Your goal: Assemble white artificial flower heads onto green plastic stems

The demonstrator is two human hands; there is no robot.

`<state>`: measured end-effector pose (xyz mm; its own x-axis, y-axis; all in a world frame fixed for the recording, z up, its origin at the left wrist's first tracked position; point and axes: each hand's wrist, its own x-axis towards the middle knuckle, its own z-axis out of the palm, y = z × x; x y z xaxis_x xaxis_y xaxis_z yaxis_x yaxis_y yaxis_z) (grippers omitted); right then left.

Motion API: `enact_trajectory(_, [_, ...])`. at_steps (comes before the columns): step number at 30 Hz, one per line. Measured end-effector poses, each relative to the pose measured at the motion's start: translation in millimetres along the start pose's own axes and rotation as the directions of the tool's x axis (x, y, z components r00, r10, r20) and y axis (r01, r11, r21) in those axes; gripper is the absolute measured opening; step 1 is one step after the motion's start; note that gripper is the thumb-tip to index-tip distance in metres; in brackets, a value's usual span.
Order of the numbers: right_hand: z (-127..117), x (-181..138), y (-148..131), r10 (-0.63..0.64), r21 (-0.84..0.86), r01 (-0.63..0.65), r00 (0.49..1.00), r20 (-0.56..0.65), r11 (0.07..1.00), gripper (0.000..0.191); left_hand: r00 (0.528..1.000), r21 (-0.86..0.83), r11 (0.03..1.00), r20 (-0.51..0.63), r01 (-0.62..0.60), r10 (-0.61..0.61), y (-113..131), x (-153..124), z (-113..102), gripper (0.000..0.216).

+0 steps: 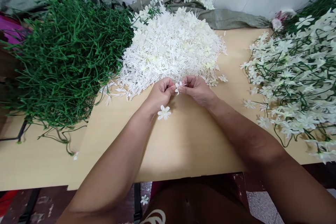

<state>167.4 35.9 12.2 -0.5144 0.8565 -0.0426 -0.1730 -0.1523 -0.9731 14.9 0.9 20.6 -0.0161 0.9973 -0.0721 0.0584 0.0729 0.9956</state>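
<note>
Fingers: the left hand (pixel 160 92) and the right hand (pixel 196 89) meet fingertip to fingertip, both pinched narrow on one small white flower (pixel 179 86) held between them, just above the table.
Flower in hand: it sits at the near edge of the white pile; whether a thin pin runs from it into the right fingers is too small to tell.
Doing it well: judging from the grip, a light pinch close to the flower's centre, with both hands braced low, should keep the petals from bending.
Left hand pose: curled, knuckles up, forearm running in from the lower left; a second loose flower (pixel 164 112) lies by the wrist.
Right hand pose: curled the same way, forearm coming in from the lower right across the table edge.
White pile (pixel 170 47): a heap of loose flower parts just beyond the hands.
Green stems (pixel 65 56): a big tangle well to the left.
Finished sprays (pixel 296 77): stems with flowers on, to the right.
Table (pixel 183 147): pale wood, against a tiled wall.
</note>
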Motion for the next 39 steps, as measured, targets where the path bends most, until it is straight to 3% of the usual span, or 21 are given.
enact_trajectory(10, [-2, 0, -1, 0.001, 0.057, -0.001, 1.000, 0.002, 0.998, 0.056, 1.000, -0.045, 0.999, 0.023, -0.008, 0.009, 3, 1, -2, 0.031])
enact_trajectory(22, [5, -2, -4, 0.020, -0.074, -0.018, 1.000, 0.024, 0.997, 0.053, 1.000, 0.037, 0.999, -0.008, 0.021, -0.021, 7, -2, 4, 0.027])
enact_trajectory(26, [4, -2, -5, 0.029, 0.027, -0.029, 0.999, -0.027, 0.999, 0.052, 1.000, 0.042, 0.999, 0.021, 0.003, -0.004, 4, 0, -1, 0.023])
enact_trajectory(32, [-8, -4, -10, 0.140, 0.184, -0.147, 0.989, 0.054, 0.972, 0.051, 0.983, 0.030, 0.997, 0.173, -0.073, 0.067, 1, 1, -7, 0.044])
enact_trajectory(39, [-7, -5, -9, 0.179, 0.256, -0.197, 0.980, 0.090, 0.946, 0.044, 0.978, 0.094, 0.992, 0.199, -0.078, 0.058, -2, 1, -10, 0.045])
